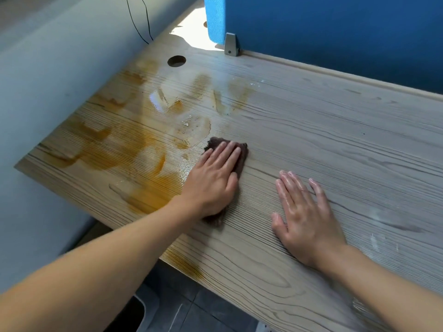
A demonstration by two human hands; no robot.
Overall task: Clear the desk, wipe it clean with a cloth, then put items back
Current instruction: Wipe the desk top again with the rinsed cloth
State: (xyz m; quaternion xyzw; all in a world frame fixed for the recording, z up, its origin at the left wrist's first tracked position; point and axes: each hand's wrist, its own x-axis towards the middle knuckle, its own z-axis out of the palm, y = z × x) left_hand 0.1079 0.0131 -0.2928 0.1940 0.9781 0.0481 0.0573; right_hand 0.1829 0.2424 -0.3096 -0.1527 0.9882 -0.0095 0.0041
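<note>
Since the orange-brown liquid (pixel 143 149) lies smeared in streaks and shining pools beyond and to the left of the fingertips, the left hand (pixel 211 185) is laid flat on the cloth (pixel 217 142) right at the wet patch's near edge, its fingers (pixel 230 154) straight and together, pressing down rather than gripping, which looks to me like the way to push a broad swipe through the spill. The right hand (pixel 304 212) rests well to the right of those fingers on the dry part of the surface (pixel 335 130), palm down and fingers spread loose, holding nothing; I take it as a brace for the body's lean, and its skin glistens as if damp. The cloth is small, dark brown and nubbly, mostly hidden under the palm, with a ragged edge showing past the fingertips and another below the wrist. No items stand on the surface that I can see, so the wiping step seems under way with most of the spill left. Farther past the fingers are a round cable hole (pixel 176 61) and a blue partition (pixel 335 32).
</note>
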